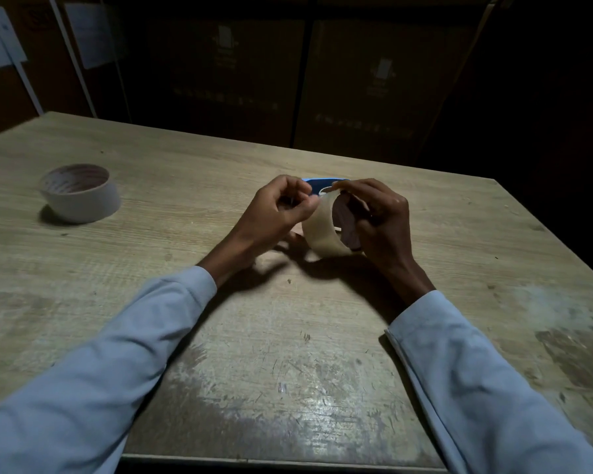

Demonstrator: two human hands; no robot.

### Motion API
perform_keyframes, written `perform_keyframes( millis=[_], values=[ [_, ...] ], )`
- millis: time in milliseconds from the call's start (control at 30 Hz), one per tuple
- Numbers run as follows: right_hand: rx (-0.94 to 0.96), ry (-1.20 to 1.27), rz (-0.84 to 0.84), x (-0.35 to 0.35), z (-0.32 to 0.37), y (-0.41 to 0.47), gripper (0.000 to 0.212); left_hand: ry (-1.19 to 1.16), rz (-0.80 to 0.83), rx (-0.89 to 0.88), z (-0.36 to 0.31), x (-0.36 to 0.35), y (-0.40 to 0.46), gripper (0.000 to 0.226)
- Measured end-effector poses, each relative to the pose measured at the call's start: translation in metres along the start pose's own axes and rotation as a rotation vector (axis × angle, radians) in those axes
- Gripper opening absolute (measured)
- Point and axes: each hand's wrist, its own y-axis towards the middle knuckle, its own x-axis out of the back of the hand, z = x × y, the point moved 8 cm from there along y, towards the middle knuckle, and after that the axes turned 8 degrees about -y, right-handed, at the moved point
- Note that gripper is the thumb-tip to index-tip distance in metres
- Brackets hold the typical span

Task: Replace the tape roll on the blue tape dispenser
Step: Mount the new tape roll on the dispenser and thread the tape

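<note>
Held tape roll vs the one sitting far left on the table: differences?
The held roll is gripped on edge by the right hand, the left hand pinching at its rim; the far-left roll lies flat, untouched. The held roll looks glossy and yellowish; the far-left one matte and pale. Both are wide rings on cardboard cores.
</note>
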Motion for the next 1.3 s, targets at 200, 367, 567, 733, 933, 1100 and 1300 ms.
perform_keyframes(
  millis=[200, 367, 567, 733, 933, 1100, 1300],
  values=[
    [-0.069, 0.198, -0.002, 0.001, 0.006, 0.004, 0.043, -0.283, 0.074, 0.085, 0.001, -0.008, -0.004, 0.039],
    [-0.096, 0.177, -0.022, 0.006, 0.013, 0.004, 0.018, -0.137, -0.049, -0.089, -0.012, 0.004, -0.003, 0.061],
    [0.047, -0.076, 0.010, 0.001, 0.024, 0.001, 0.030, -0.075, 0.036, -0.122, -0.014, -0.005, -0.006, 0.067],
    [0.112, -0.137, 0.029, -0.001, 0.026, -0.001, 0.028, -0.103, 0.046, -0.110, -0.013, -0.006, -0.008, 0.064],
    [0.009, -0.030, 0.091, -0.003, 0.017, 0.006, 0.014, -0.095, 0.028, -0.122, -0.014, -0.005, -0.008, 0.058],
    [-0.067, -0.053, 0.121, 0.004, 0.015, 0.013, 0.008, -0.076, 0.040, -0.124, -0.014, -0.007, -0.007, 0.054],
    [0.062, -0.238, 0.156, 0.001, 0.027, 0.015, 0.010, -0.047, 0.065, -0.132, -0.018, -0.010, -0.010, 0.051]
  ],
)
